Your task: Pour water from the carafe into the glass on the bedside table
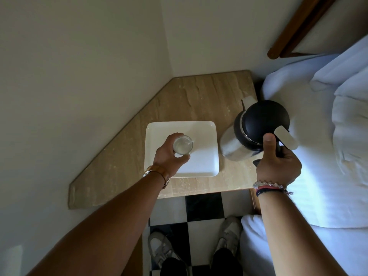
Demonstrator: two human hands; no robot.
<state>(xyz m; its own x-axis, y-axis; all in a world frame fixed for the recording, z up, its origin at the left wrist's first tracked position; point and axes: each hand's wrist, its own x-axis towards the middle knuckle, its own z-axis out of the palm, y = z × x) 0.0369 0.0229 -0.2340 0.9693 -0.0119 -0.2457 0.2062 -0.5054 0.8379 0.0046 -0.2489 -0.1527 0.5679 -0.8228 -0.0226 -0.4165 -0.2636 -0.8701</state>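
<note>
A small clear glass (182,144) with some water in it stands on a square white plate (203,164) on the beige stone bedside table (199,96). My left hand (169,154) wraps around the glass from the near side. To the right of the plate stands the carafe (251,128), steel-bodied with a black domed lid, upright near the table's right edge. My right hand (278,166) grips its black handle, thumb up against the lid beside the pale lever.
The table fills a corner between two pale walls. A bed with white bedding (328,156) runs along the right, close to the carafe. Below the table's front edge lie black-and-white floor tiles (201,214) and my two white shoes.
</note>
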